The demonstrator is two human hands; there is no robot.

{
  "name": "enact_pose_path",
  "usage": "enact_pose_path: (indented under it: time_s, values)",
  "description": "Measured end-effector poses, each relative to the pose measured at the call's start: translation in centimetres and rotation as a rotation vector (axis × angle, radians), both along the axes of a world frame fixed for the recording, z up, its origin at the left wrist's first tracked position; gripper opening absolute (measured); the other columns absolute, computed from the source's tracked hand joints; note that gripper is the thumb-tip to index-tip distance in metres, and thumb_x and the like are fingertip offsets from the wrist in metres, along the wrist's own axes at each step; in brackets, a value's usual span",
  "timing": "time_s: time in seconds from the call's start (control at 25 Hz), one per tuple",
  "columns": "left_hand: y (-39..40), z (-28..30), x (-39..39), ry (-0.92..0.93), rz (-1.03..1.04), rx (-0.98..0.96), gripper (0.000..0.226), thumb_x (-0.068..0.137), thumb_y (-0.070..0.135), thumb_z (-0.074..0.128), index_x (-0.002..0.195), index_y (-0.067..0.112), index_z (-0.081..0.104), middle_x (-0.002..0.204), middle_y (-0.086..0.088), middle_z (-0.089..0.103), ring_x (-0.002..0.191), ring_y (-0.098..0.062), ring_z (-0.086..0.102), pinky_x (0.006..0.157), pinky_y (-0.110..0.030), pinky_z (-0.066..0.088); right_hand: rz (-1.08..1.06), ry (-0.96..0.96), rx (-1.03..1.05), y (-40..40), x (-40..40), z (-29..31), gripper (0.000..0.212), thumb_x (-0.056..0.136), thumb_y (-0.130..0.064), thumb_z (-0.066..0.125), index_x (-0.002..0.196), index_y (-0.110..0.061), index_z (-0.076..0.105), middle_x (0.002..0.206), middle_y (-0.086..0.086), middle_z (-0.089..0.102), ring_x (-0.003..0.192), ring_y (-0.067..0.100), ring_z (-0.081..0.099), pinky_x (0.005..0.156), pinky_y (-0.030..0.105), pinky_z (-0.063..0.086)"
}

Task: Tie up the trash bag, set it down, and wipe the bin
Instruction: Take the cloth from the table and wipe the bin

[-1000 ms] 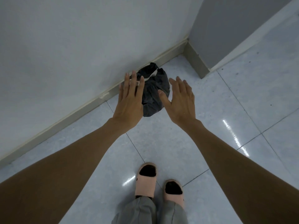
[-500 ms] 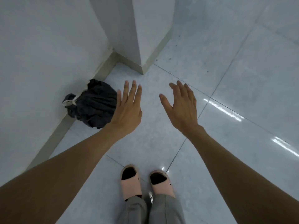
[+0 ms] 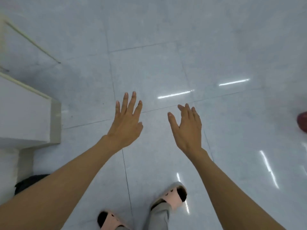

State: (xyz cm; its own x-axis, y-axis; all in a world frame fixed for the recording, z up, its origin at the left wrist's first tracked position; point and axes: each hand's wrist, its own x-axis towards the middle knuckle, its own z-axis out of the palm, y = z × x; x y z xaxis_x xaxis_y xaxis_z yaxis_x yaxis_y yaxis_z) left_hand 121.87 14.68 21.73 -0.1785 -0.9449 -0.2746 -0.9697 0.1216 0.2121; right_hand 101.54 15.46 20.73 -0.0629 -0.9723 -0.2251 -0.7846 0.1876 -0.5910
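The tied black trash bag (image 3: 27, 181) lies on the floor at the lower left against the wall, mostly hidden behind my left forearm. My left hand (image 3: 127, 122) hovers over the tiles with fingers spread and holds nothing. My right hand (image 3: 186, 127) is beside it, also empty with fingers apart. Both hands are well away from the bag. A dark red rounded object (image 3: 302, 121) shows at the right edge, cut off by the frame; I cannot tell what it is. No cloth is in view.
A white wall corner (image 3: 33, 117) with a grey skirting juts out at the left. Glossy pale floor tiles (image 3: 166, 55) stretch ahead and to the right. My feet in pink slippers (image 3: 172, 196) stand at the bottom.
The view has swung to the right: the bag slid from the centre to the lower left edge. Both hands stayed empty and spread, now over bare floor.
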Motion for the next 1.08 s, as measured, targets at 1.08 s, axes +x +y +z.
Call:
enact_pose_path:
  time_s: [1.08]
  values:
    - [-9.8, 38.7, -77.3, 0.102, -0.962, 0.008, 0.058, 0.101, 0.025, 0.045, 0.154, 0.017, 0.021, 0.166, -0.005, 0.010, 0.153, -0.034, -0.006, 0.120, -0.058, -0.006, -0.931, 0.236, 0.061, 8.1, -66.6, 40.9, 0.069, 0.100, -0.061, 0.034, 0.157, -0.024, 0.022, 0.168, 0.006, 0.008, 0.155, 0.027, 0.001, 0.126, 0.049, 0.001]
